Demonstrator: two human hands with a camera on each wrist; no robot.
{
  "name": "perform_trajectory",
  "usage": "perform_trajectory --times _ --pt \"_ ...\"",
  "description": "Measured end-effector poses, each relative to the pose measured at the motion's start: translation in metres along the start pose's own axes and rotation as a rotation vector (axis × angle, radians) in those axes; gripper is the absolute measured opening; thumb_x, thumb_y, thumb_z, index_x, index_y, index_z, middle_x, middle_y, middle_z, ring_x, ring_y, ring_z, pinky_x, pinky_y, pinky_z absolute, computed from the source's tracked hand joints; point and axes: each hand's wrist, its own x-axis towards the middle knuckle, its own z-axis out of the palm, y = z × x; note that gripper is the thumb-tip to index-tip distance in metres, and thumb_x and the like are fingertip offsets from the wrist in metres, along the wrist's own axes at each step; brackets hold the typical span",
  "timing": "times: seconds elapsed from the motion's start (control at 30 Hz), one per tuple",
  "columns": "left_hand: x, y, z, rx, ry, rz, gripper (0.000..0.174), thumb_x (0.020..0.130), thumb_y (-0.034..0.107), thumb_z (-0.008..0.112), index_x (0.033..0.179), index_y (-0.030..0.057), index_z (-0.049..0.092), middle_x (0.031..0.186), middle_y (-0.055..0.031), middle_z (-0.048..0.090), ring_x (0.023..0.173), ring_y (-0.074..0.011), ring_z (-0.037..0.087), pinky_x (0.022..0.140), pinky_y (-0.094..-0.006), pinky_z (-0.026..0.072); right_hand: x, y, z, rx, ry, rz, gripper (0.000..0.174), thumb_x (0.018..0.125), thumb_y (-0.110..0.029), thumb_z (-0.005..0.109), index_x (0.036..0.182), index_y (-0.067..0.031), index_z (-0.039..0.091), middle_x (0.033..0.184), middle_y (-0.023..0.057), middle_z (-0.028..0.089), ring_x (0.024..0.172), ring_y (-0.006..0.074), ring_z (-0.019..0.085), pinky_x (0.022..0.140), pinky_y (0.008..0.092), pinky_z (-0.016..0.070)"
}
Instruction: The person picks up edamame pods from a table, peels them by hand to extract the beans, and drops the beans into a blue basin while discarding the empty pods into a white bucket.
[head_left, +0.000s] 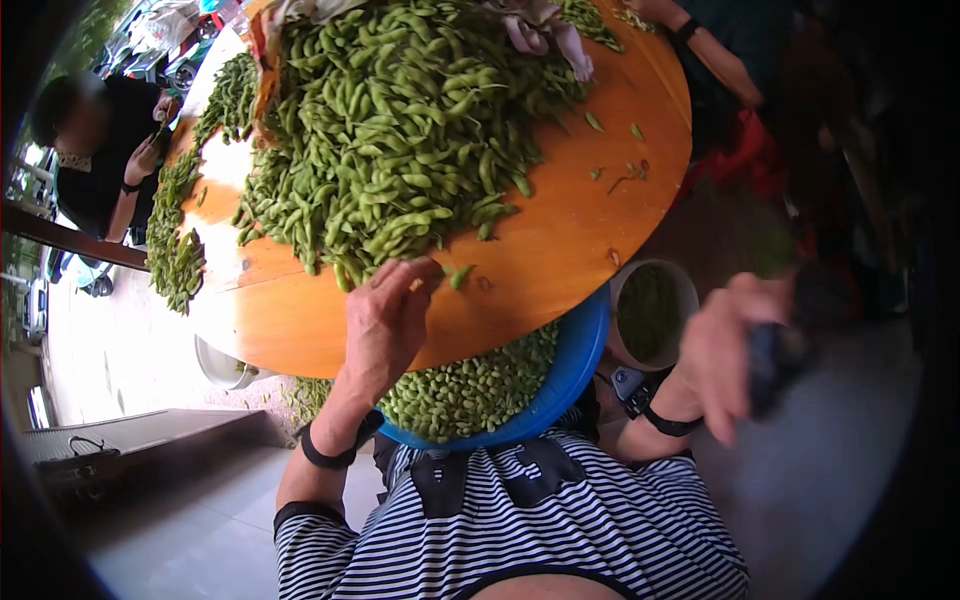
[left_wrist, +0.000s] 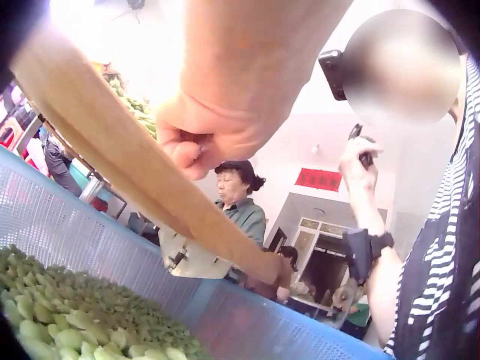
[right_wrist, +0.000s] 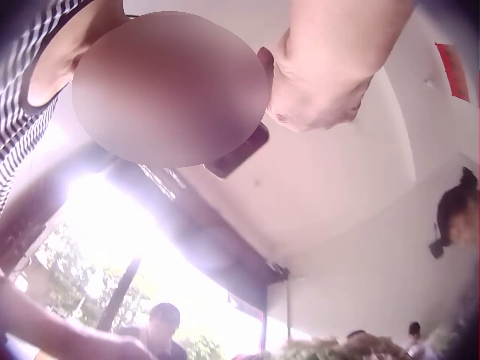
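My left hand (head_left: 385, 315) rests at the near edge of the table, fingers curled, beside a heap of green edamame pods (head_left: 390, 140). A single pod (head_left: 461, 277) lies right at its fingertips; I cannot tell whether they pinch it. The left wrist view shows the same hand (left_wrist: 225, 112) over the wooden table rim (left_wrist: 142, 157). Raised off to the right, my blurred right hand (head_left: 720, 345) grips a black object (head_left: 776, 370), also dark in the left wrist view. Under the table edge, a blue basket (head_left: 585, 345) holds shelled beans (head_left: 470, 390).
A white bucket (head_left: 690, 295) stands right of the basket. Another white container (head_left: 215, 362) is at the left below the table. Two other people work at the table, one at left (head_left: 100, 160), one at upper right (head_left: 715, 60). A few loose pods (head_left: 630, 172) lie on the right side.
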Motion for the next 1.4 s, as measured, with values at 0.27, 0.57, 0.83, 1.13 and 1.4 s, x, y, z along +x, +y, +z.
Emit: perform_trajectory --times 0.27,0.57,0.83,1.13,1.4 --pt "-0.021 0.019 0.007 -1.105 -0.210 -0.646 0.016 0.093 0.012 0.062 0.104 0.0006 0.064 0.078 -0.0043 0.063 0.058 -0.0092 0.054 0.049 -0.0209 0.0406 0.011 0.096 -0.040 -1.019 0.729 0.235 0.047 0.075 0.004 0.042 0.117 0.0007 0.062 0.076 0.0012 0.060 0.060 0.0038 0.049 0.055 0.0179 0.0403" --pt "-0.027 0.021 0.018 -1.052 -0.036 -0.617 0.012 0.093 0.011 0.062 0.095 -0.0002 0.062 0.073 -0.0010 0.060 0.058 -0.0061 0.052 0.050 -0.0200 0.0413 0.027 0.109 -0.052 -1.027 0.620 0.300 0.031 0.071 0.007 0.050 0.101 0.0070 0.058 0.074 0.0013 0.048 0.062 0.0054 0.047 0.055 0.0225 0.0404" --pt "-0.031 0.016 0.029 -0.861 0.021 -0.482 0.010 0.093 0.010 0.062 0.094 0.0001 0.061 0.073 -0.0001 0.060 0.058 -0.0047 0.052 0.051 -0.0186 0.0412 0.025 0.108 -0.059 -0.974 0.616 0.317 0.034 0.073 0.006 0.050 0.106 0.0070 0.059 0.075 -0.0014 0.048 0.061 0.0036 0.044 0.053 0.0194 0.0363" --pt "-0.037 0.007 0.030 -1.853 -0.348 -0.724 0.009 0.092 0.010 0.062 0.095 0.0029 0.058 0.081 -0.0095 0.065 0.052 -0.0106 0.054 0.039 -0.0207 0.0371 0.008 0.105 -0.070 -0.389 0.452 0.318 0.068 0.084 -0.049 0.064 0.113 0.0122 0.054 0.062 -0.0032 0.045 0.051 0.0023 0.039 0.044 0.0190 0.0309" --pt "-0.047 0.011 0.037 -0.643 -0.104 -0.355 0.006 0.090 0.001 0.063 0.094 -0.0008 0.060 0.080 -0.0038 0.064 0.061 -0.0060 0.055 0.052 -0.0223 0.0461 0.008 0.122 -0.047 -0.949 0.732 0.294 0.037 0.068 0.010 0.059 0.104 0.0044 0.059 0.082 0.0048 0.051 0.068 0.0127 0.051 0.059 0.0222 0.0414"
